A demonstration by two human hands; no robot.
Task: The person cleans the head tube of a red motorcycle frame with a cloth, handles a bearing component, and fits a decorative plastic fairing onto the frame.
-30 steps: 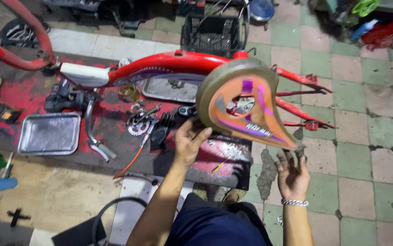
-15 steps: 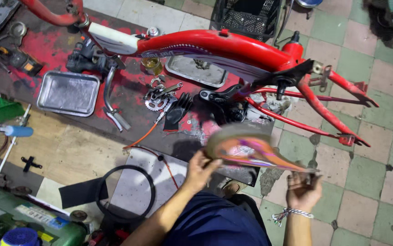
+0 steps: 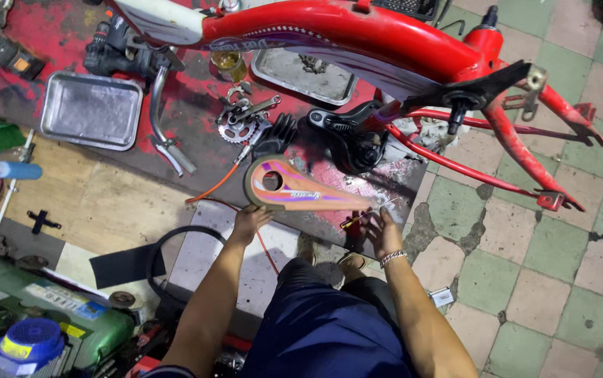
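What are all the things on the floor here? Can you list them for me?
Chain guard: one, orange with purple stripes, flat on the mat at centre.
Bicycle frame: one, red, across the top.
Metal trays: two, silver, upper left and top centre.
Sprocket: one, grey, left of a black glove.
Glove: one, black, above the guard.
Handlebar piece: one, chrome, right of the left tray.
Compressor: one, green with a blue cap, bottom left.
Tyre: one, black, lower left of centre.
Floor tiles: many, green and pink, right.
Left hand: at the guard's round end.
Right hand: at its pointed end, bracelet on wrist.
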